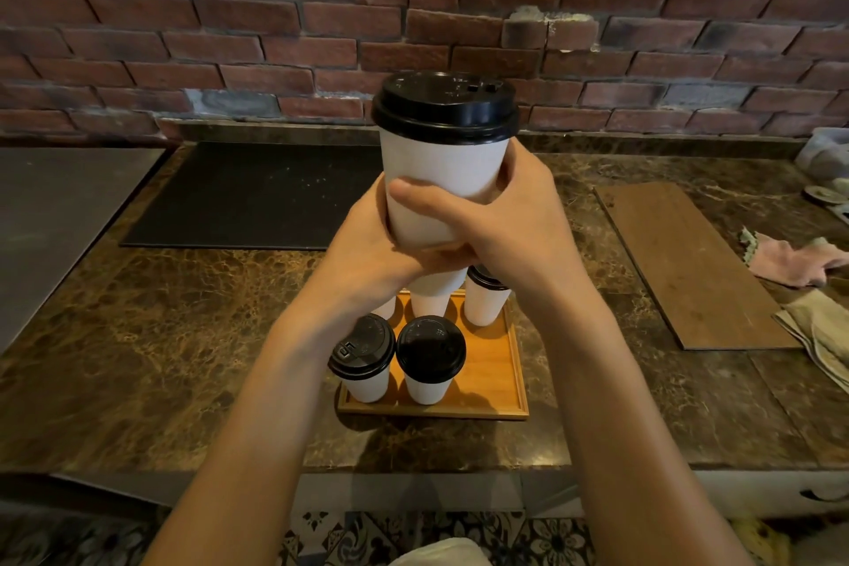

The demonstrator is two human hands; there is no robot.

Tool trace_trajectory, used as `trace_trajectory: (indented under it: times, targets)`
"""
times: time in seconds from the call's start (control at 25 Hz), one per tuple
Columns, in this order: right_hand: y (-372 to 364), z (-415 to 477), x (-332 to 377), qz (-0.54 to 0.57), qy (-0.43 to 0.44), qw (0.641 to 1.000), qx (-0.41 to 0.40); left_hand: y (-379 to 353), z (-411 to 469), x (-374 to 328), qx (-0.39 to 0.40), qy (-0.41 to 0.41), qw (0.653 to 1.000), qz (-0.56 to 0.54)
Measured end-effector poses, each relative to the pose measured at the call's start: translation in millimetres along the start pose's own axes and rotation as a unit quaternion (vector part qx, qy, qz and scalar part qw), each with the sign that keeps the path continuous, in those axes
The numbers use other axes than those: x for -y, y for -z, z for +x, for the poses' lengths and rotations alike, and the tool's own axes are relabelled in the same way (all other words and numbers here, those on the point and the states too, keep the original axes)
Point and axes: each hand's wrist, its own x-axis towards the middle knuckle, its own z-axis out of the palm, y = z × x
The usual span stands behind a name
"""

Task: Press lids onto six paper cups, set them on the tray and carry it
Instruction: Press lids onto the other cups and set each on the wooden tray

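A white paper cup with a black lid is held up in front of me, above the tray. My left hand wraps its lower left side and my right hand grips it from the right, thumb across the front. Below, a small wooden tray sits on the counter. Two lidded cups stand at its front. Further back stands another lidded cup, and more white cups are partly hidden behind my hands.
The tray rests on a brown marble counter against a brick wall. A black mat lies at the back left, a wooden board to the right, and cloths at the far right edge.
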Motion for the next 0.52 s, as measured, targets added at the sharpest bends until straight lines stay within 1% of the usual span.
trace_trajectory:
  times: [0.08, 0.28, 0.4, 0.52]
  targets:
    - [2.7, 0.0, -0.2, 0.027, -0.002, 0.999, 0.018, 3.6, -0.5, -0.3, 0.013, 0.007, 1.0, -0.005]
    - [8.4, -2.6, -3.3, 0.073, -0.006, 0.995, 0.074, 6.8, -5.1, -1.2, 0.06, 0.016, 0.996, -0.059]
    - [11.8, -2.1, -4.3, 0.071, -0.005, 0.992, 0.105, 8.1, -6.0, -0.9, 0.1, 0.019, 0.992, -0.078]
    - [12.6, -1.3, -3.0, 0.058, -0.006, 0.991, 0.122, 8.7, -6.4, -0.2, 0.106, 0.018, 0.991, -0.078]
